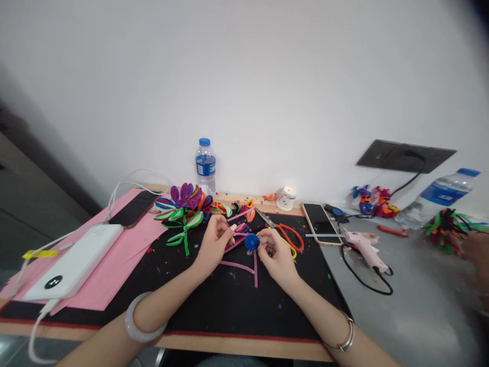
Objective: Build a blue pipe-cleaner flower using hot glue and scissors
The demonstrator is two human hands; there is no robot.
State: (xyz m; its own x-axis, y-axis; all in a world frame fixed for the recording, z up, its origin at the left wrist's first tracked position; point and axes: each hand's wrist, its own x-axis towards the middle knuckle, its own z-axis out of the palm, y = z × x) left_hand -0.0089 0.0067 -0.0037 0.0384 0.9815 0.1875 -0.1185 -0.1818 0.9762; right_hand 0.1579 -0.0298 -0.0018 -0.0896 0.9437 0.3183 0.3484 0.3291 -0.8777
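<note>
Both my hands are raised a little over the black mat. My left hand is closed in a pinch on a pink pipe cleaner. In the fingers of my right hand is a small round blue coil of pipe cleaner, which sits at the pink strand's right end. Loose pink pipe cleaners lie on the mat below my hands. Just behind them are orange-handled scissors and a pile of purple and pink strands. A multicoloured pipe-cleaner flower with green leaves lies left of my left hand.
Pink paper sheets on the left bear a white power bank and a dark phone. At the back stand a water bottle and an upturned paper cup. To the right are another phone, a pink glue gun and another person's hand.
</note>
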